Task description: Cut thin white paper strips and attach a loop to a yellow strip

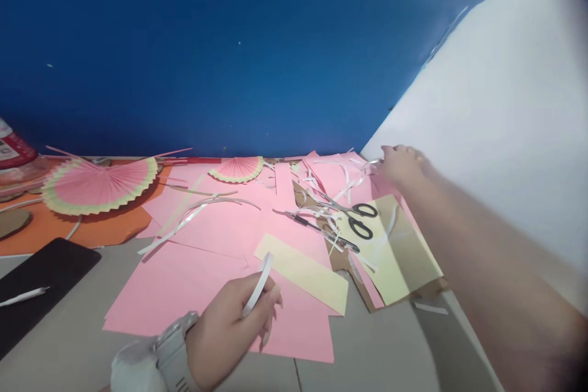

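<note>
My left hand (234,324), with a pale watch (174,349) on its wrist, is closed on a white paper strip (260,285) above pink sheets (193,282). A pale yellow paper strip (307,275) lies just beyond it. My right hand (402,162) reaches to the far right corner by the white wall, at the ends of some thin white paper strips (346,187); its fingers are blurred, and what they hold, if anything, cannot be made out. Scissors (361,228) with black handles and a pen (307,223) lie among paper scraps, beside a yellow sheet (404,257).
Pink folded fans with yellow edges (98,187) lie at the back left, on orange material (114,226). A black flat object (50,282) with a white pencil-like item (22,297) is at left. A red-labelled container (13,150) stands behind. Blue and white walls bound the surface.
</note>
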The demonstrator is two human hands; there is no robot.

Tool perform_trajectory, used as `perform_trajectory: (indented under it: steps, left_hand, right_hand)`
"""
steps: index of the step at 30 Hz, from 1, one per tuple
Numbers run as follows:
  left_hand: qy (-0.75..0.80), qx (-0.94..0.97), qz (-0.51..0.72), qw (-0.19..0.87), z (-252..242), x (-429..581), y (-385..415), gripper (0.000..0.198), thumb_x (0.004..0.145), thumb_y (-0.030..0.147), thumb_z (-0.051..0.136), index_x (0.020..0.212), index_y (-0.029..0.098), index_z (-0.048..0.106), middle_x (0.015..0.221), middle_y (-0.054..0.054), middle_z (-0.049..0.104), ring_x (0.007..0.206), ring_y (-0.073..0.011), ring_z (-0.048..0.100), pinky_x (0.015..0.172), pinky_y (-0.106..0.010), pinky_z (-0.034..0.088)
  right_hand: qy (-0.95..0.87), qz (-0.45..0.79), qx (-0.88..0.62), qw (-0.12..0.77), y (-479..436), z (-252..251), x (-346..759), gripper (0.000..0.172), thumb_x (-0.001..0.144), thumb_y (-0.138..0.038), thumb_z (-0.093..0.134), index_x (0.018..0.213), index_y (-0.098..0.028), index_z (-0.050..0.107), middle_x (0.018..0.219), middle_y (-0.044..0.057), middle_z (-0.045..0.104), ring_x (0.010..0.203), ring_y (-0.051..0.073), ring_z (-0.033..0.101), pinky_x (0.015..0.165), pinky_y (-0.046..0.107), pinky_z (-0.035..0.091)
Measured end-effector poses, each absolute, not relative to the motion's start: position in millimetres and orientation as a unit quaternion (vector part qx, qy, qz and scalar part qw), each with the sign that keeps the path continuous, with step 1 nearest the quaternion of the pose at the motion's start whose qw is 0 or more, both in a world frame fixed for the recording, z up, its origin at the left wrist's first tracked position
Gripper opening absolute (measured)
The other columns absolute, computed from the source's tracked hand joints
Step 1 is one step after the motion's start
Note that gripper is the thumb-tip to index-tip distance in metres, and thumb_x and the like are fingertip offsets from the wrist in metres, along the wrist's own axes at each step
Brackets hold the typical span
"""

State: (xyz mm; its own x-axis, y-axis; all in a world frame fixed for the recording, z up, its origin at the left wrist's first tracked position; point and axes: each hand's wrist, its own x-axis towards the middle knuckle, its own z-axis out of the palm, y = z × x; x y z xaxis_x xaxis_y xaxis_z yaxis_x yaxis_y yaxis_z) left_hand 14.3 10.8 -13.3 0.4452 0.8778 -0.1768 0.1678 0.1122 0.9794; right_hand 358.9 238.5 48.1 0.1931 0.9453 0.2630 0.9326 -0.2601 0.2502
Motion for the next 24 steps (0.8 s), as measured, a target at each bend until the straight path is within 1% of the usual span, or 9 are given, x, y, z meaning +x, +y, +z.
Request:
perform_trajectory:
  steps: [6, 9, 11, 13, 14, 17, 20, 22, 24]
  left_hand:
    - [0.429, 0.587, 0.308, 0.614, -15.7, 14.8, 11.2, 0.029, 0.092, 0.034, 0.036, 0.075, 0.017, 0.051, 0.055, 0.002, 0.053, 0.052, -0.0107, 0.052, 0.059, -0.023, 0.041]
    - [0.423, 0.587, 0.316, 0.614, -16.1, 15.5, 11.7, 0.029, 0.092, 0.034, 0.036, 0.075, 0.017, 0.052, 0.053, 0.003, 0.052, 0.050, -0.0102, 0.050, 0.059, -0.023, 0.041]
    - [0.423, 0.588, 0.315, 0.613, -15.6, 15.9, 11.6, 0.030, 0.092, 0.035, 0.036, 0.075, 0.017, 0.052, 0.052, 0.003, 0.051, 0.050, -0.0104, 0.050, 0.058, -0.023, 0.040]
    - [0.423, 0.586, 0.315, 0.615, -15.1, 16.0, 11.2, 0.031, 0.092, 0.035, 0.036, 0.074, 0.017, 0.052, 0.053, 0.003, 0.051, 0.050, -0.0105, 0.050, 0.059, -0.024, 0.040]
    - [0.422, 0.584, 0.316, 0.617, -15.0, 15.9, 10.9, 0.030, 0.092, 0.035, 0.036, 0.074, 0.017, 0.052, 0.053, 0.003, 0.051, 0.050, -0.0104, 0.050, 0.059, -0.024, 0.040]
    - [0.417, 0.582, 0.316, 0.622, -15.4, 15.7, 10.3, 0.030, 0.092, 0.035, 0.036, 0.074, 0.017, 0.051, 0.054, 0.003, 0.051, 0.050, -0.0101, 0.050, 0.059, -0.024, 0.041]
    - [0.420, 0.582, 0.315, 0.621, -16.6, 15.7, 10.1, 0.030, 0.092, 0.035, 0.036, 0.074, 0.017, 0.052, 0.054, 0.004, 0.050, 0.050, -0.0099, 0.050, 0.058, -0.023, 0.040]
    - [0.420, 0.578, 0.320, 0.622, -17.5, 16.1, 10.1, 0.030, 0.092, 0.036, 0.036, 0.074, 0.017, 0.052, 0.055, 0.004, 0.050, 0.049, -0.0099, 0.051, 0.057, -0.023, 0.040]
    - [0.409, 0.568, 0.334, 0.631, -18.3, 16.6, 9.9, 0.030, 0.092, 0.036, 0.037, 0.075, 0.017, 0.051, 0.054, 0.003, 0.050, 0.050, -0.0103, 0.051, 0.056, -0.024, 0.041]
  right_hand:
    - [0.677, 0.137, 0.720, 0.064, 248.1, 33.5, 330.9, 0.030, 0.089, -0.030, 0.052, 0.114, -0.015, 0.053, 0.114, 0.008, 0.056, 0.097, 0.020, 0.057, 0.081, 0.041, 0.049]
    - [0.651, 0.158, 0.741, 0.045, 246.1, 41.0, 334.7, 0.031, 0.089, -0.031, 0.051, 0.116, -0.016, 0.052, 0.117, 0.008, 0.054, 0.100, 0.021, 0.056, 0.084, 0.043, 0.047]
    - [0.636, 0.171, 0.752, 0.021, 241.6, 49.9, 336.2, 0.036, 0.092, -0.031, 0.045, 0.123, -0.014, 0.047, 0.123, 0.012, 0.049, 0.111, 0.026, 0.049, 0.091, 0.049, 0.040]
    - [0.653, 0.156, 0.742, 0.006, 233.8, 54.5, 329.4, 0.050, 0.088, -0.031, 0.048, 0.130, -0.007, 0.038, 0.127, 0.024, 0.044, 0.115, 0.037, 0.042, 0.090, 0.055, 0.033]
    - [0.676, 0.139, 0.723, 0.002, 228.3, 53.7, 322.2, 0.056, 0.085, -0.033, 0.051, 0.132, -0.007, 0.036, 0.128, 0.025, 0.042, 0.116, 0.039, 0.041, 0.089, 0.054, 0.032]
    - [0.773, 0.079, 0.629, -0.009, 206.1, 40.1, 290.5, 0.043, 0.083, -0.043, 0.049, 0.120, -0.021, 0.052, 0.125, 0.013, 0.050, 0.115, 0.032, 0.043, 0.093, 0.047, 0.030]
    - [0.836, 0.032, 0.548, -0.032, 180.8, 25.3, 261.0, 0.026, 0.079, -0.041, 0.055, 0.097, -0.024, 0.063, 0.109, 0.008, 0.059, 0.105, 0.028, 0.049, 0.092, 0.044, 0.031]
    - [0.843, 0.034, 0.531, -0.076, 163.4, 23.4, 248.1, 0.019, 0.083, -0.026, 0.049, 0.095, -0.021, 0.063, 0.108, 0.011, 0.058, 0.105, 0.029, 0.049, 0.094, 0.047, 0.026]
    - [0.834, 0.036, 0.535, -0.131, 141.9, 26.8, 237.2, 0.027, 0.088, -0.019, 0.039, 0.107, -0.017, 0.057, 0.113, 0.017, 0.054, 0.105, 0.031, 0.048, 0.091, 0.051, 0.027]
